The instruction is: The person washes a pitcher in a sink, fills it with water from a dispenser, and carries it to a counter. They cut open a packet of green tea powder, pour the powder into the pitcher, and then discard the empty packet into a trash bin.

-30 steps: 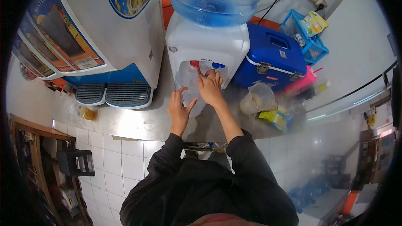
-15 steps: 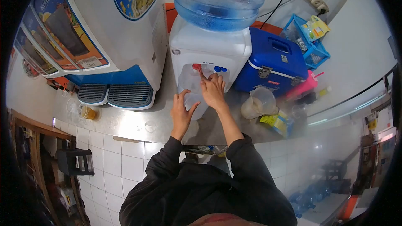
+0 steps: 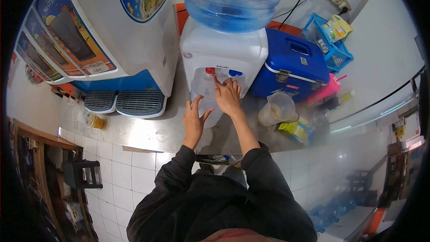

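A white water dispenser (image 3: 224, 45) stands in front of me with a large blue water bottle (image 3: 235, 6) upside down on top. My right hand (image 3: 227, 96) stretches its index finger to the red tap (image 3: 209, 70), the fingertip touching or just under it. Beside it are the blue taps (image 3: 235, 73), which that finger does not touch. My left hand (image 3: 194, 123) is curved, thumb and fingers around a translucent cup (image 3: 206, 105) below the taps. The cup's contents are hard to make out, and my right hand hides part of it.
Left stands a drink machine (image 3: 143, 49) with drip trays (image 3: 139, 102) and a cup of amber drink (image 3: 96, 121). Right are a blue cooler box (image 3: 291, 65), a translucent jug (image 3: 277, 110), a yellow packet (image 3: 295, 130) and a blue basket (image 3: 336, 58). The metal counter (image 3: 134, 132) ends close to me.
Both hands keep nearly the same place at the dispenser. The view has shifted very slightly; nothing is visibly taken or let go.
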Demonstrator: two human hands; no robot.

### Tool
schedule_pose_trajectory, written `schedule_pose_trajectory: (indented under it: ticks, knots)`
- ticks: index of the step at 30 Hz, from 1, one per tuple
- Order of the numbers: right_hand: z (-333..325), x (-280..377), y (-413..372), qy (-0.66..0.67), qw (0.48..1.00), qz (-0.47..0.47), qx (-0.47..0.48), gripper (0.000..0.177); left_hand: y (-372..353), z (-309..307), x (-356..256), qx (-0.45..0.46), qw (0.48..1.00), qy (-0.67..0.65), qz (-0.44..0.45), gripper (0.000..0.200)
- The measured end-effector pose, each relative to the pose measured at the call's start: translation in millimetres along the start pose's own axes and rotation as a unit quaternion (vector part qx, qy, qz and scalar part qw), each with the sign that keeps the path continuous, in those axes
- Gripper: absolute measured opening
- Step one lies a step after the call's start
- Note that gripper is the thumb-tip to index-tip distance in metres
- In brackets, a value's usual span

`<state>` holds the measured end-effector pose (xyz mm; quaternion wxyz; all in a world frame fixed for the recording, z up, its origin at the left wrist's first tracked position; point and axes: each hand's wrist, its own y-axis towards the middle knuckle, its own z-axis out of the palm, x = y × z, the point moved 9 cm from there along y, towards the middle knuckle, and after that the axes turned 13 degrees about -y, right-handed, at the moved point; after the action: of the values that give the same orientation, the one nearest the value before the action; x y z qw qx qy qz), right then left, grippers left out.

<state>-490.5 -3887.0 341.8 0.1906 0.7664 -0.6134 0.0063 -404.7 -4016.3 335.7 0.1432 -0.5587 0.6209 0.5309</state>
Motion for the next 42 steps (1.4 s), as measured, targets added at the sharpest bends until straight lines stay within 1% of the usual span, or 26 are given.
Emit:
schedule_pose_trajectory:
  ticks: [5, 8, 10, 11, 12, 13, 14, 15, 16, 17, 18, 20, 21, 23, 27, 30, 32, 33, 36, 38, 42]
  knots:
    - [-1.5, 0.7, 0.4, 0.006, 1.0, 0.003, 0.003, 0.041, 2.2, -1.6, -1.5, 0.007, 1.0, -0.002, -0.01, 0.056]
    - [4.1, -1.3, -0.5, 0.009, 1.0, 0.0, 0.024, 0.04, 2.0, -2.9, 0.9, 0.001, 1.0, 0.0, -0.018, 0.054]
    - [11.6, -3.9, 0.7, -0.025, 1.0, -0.01, 0.012, 0.038, -0.7, 1.4, 10.3, 0.019, 1.0, -0.01, -0.018, 0.051]
    - [15.0, -4.7, 1.7, -0.021, 0.999, -0.005, 0.029, 0.037, -4.0, 3.4, 16.7, 0.011, 1.0, -0.028, 0.001, 0.051]
    - [19.5, -6.3, 2.9, -0.016, 0.999, -0.009, 0.047, 0.036, -6.6, 5.6, 21.1, 0.013, 0.999, -0.03, -0.003, 0.051]
    - [19.6, -4.8, 3.8, -0.019, 0.998, -0.032, 0.044, 0.037, -6.4, 5.1, 23.7, 0.012, 0.999, -0.03, -0.007, 0.052]
    - [35.7, -10.8, 7.2, -0.036, 0.994, -0.036, 0.094, 0.038, -6.8, 1.6, 22.3, 0.024, 0.999, -0.02, -0.023, 0.053]
    - [29.0, -6.8, 6.4, -0.047, 0.996, -0.027, 0.069, 0.039, -6.8, -0.6, 21.4, 0.038, 0.998, -0.014, -0.041, 0.053]
    - [39.2, -13.3, 9.2, -0.033, 0.996, -0.029, 0.079, 0.041, -7.6, -1.7, 22.5, 0.033, 0.998, -0.023, -0.04, 0.053]
    - [36.1, -11.1, 7.3, -0.059, 0.994, -0.023, 0.087, 0.042, -9.0, -1.7, 24.3, 0.038, 0.998, -0.037, -0.038, 0.052]
    - [34.7, -2.8, 6.1, -0.057, 0.993, -0.048, 0.093, 0.042, -9.2, -8.4, 26.8, 0.017, 0.998, -0.029, -0.05, 0.052]
    - [27.6, -3.2, 3.8, -0.029, 0.996, -0.027, 0.082, 0.044, -10.5, -7.8, 18.7, 0.032, 0.998, -0.041, -0.021, 0.054]
    - [28.7, -2.4, 4.5, -0.032, 0.995, -0.035, 0.085, 0.044, -9.5, -8.5, 17.3, 0.023, 0.999, -0.028, -0.01, 0.054]
    - [30.1, -2.7, 5.9, -0.066, 0.993, -0.022, 0.096, 0.046, -11.0, -4.7, 23.7, 0.014, 1.0, -0.02, -0.011, 0.054]
    - [27.1, 3.5, 7.0, -0.091, 0.99, -0.017, 0.107, 0.047, -11.7, -4.0, 28.0, 0.009, 1.0, -0.014, -0.009, 0.055]
    - [29.1, -0.4, 8.0, -0.083, 0.992, -0.029, 0.092, 0.046, -12.1, -2.8, 28.9, 0.01, 1.0, 0.0, -0.004, 0.056]
    - [41.0, -7.5, 10.8, -0.027, 0.993, -0.025, 0.111, 0.046, -12.8, -8.0, 23.9, -0.003, 1.0, 0.007, 0.003, 0.056]
    - [46.1, -9.3, 10.7, -0.026, 0.993, -0.033, 0.115, 0.046, -13.5, -10.4, 20.5, -0.007, 1.0, 0.012, 0.013, 0.057]
    - [40.8, -5.2, 8.3, -0.067, 0.991, -0.04, 0.108, 0.045, -14.1, -6.8, 25.1, 0.004, 1.0, 0.008, 0.0, 0.058]
    - [26.3, 2.7, 4.9, -0.108, 0.991, -0.053, 0.051, 0.044, -14.7, -5.9, 27.1, -0.003, 1.0, 0.005, 0.004, 0.058]
    - [24.9, 4.1, 5.4, -0.116, 0.991, -0.054, 0.037, 0.044, -13.9, -4.1, 30.5, -0.005, 1.0, -0.004, 0.002, 0.059]
